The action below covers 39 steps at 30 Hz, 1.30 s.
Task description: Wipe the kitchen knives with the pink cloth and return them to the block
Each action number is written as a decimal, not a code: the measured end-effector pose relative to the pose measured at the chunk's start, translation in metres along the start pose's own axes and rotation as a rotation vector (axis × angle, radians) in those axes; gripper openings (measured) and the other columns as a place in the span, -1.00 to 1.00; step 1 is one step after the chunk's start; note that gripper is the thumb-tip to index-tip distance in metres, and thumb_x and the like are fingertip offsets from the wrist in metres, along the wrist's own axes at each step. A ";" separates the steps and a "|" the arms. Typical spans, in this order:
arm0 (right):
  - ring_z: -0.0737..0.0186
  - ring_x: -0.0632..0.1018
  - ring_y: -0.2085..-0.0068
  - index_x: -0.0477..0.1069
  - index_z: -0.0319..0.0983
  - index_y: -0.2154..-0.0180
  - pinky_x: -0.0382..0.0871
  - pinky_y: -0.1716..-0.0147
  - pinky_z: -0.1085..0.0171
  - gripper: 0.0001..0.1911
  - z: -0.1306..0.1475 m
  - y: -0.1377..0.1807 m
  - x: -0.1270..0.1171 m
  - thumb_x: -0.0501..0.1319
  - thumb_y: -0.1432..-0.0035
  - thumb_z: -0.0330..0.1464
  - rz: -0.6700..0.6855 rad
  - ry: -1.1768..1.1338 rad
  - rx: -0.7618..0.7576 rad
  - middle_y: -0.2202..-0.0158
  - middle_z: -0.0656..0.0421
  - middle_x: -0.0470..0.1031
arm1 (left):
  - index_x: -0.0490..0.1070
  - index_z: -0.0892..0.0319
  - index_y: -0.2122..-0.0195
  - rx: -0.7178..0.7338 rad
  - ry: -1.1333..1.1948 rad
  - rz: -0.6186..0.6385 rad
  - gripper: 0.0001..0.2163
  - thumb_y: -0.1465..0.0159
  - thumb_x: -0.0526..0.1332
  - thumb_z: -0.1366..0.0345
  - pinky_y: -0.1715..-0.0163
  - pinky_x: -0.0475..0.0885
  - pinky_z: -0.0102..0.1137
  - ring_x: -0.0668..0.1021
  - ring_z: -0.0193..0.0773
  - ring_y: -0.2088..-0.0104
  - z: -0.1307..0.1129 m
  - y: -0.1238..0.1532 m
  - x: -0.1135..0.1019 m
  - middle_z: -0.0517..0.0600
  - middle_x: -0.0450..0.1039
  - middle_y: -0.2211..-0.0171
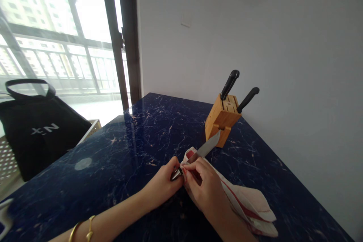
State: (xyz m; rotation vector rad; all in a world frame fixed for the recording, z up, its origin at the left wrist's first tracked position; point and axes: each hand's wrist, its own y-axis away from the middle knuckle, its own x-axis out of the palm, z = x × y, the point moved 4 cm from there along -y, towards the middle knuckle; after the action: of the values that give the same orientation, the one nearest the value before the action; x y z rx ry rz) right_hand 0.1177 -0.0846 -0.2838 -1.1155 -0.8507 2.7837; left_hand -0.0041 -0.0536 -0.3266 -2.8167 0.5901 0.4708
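My left hand (166, 179) is closed around the handle of a kitchen knife (208, 146). The knife's blade points up and away to the right, its tip in front of the knife block. My right hand (203, 183) pinches a white cloth with red stripes (249, 206) near the base of the blade. Part of the cloth lies under the blade, and the rest trails out beneath my right wrist onto the table. Just beyond the blade stands a wooden knife block (218, 117), with two black-handled knives (230, 84) in it.
The dark blue marbled table (119, 162) meets a plain wall (249, 26) at the back and right. On the left, a black bag (42, 132) rests by a white perforated basket (8, 164), with a bright window behind. A white object (5, 219) is cut off at the lower left.
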 end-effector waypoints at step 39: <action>0.19 0.42 0.21 0.37 -0.20 0.37 0.28 0.15 0.19 -0.87 -0.001 0.000 0.001 0.06 -0.12 -0.45 0.027 0.037 0.037 0.34 0.14 0.41 | 0.12 0.16 0.44 -0.048 0.053 0.050 -0.90 -0.11 0.10 0.36 0.56 0.13 -0.51 0.21 -0.43 0.54 -0.003 -0.002 -0.002 -0.21 0.16 0.59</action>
State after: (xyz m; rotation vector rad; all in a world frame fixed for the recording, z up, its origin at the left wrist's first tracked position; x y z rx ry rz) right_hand 0.1177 -0.0844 -0.2852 -1.1773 -0.7837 2.7793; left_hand -0.0044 -0.0522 -0.3227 -2.8738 0.6704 0.4268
